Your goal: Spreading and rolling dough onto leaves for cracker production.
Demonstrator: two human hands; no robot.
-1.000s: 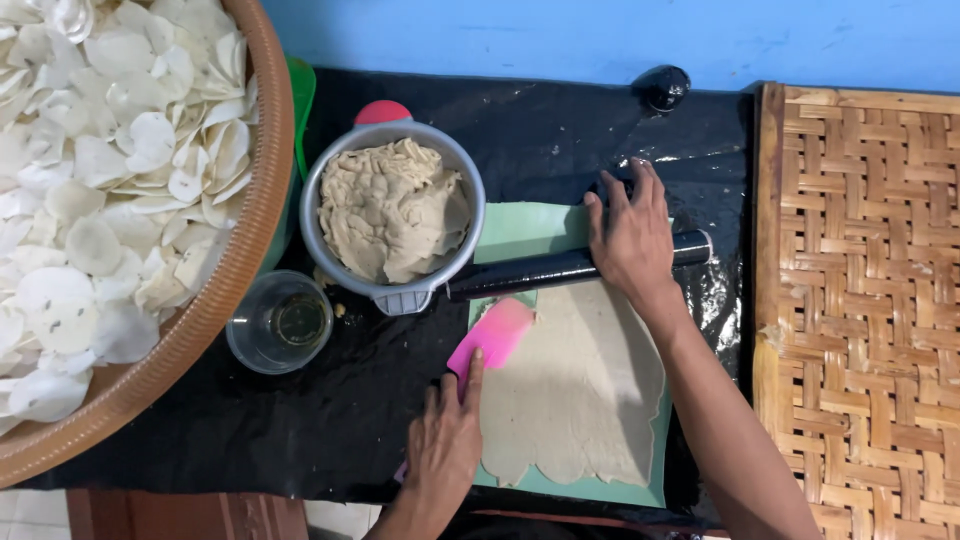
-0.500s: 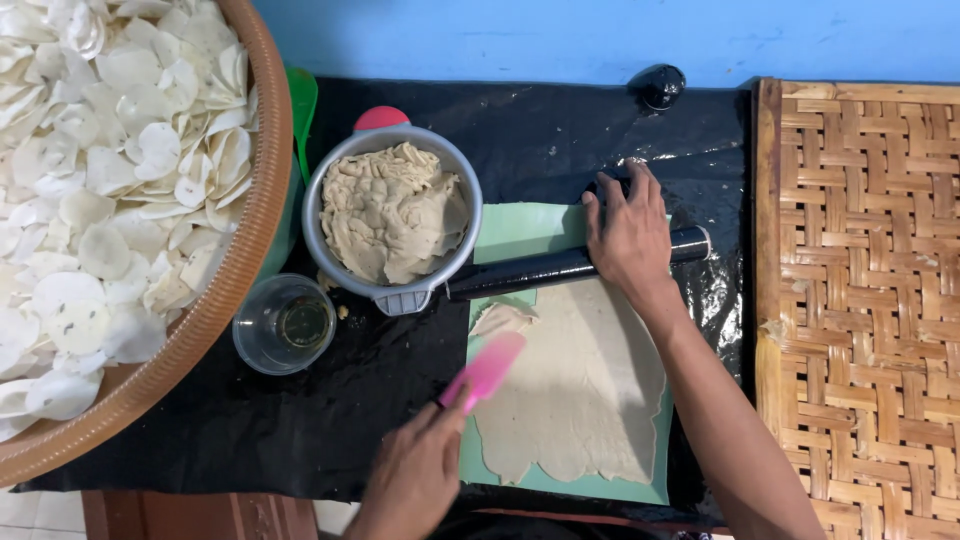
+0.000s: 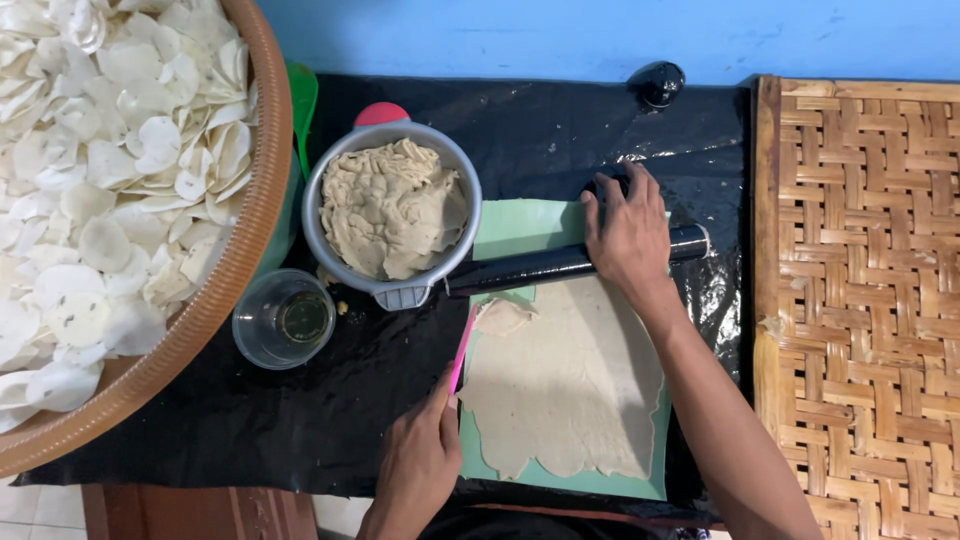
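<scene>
A: Left hand?
B: Gripping a pink scraper, blade on edge, along the left border of the rolled-out dough sheet. Fingers closed round its lower end.
A: Right hand?
B: Flat, palm down on a black rolling pin, fingers spread, pressing, not wrapped round it. The pin lies across the top end of the dough sheet.
A: Where's the dough sitting?
B: On a pale green mat, which lies on black plastic sheeting over the worktop. One small flap of dough is folded up at the top left corner, just beside the scraper tip.
A: Other stuff?
B: Grey metal bowl full of raw dough, touching the pin's left end. Clear glass with a little oil just below it. Big round woven tray of white dough discs on the left. Woven bamboo mat on the right. Black round knob-like thing at the far edge, can't tell what.
</scene>
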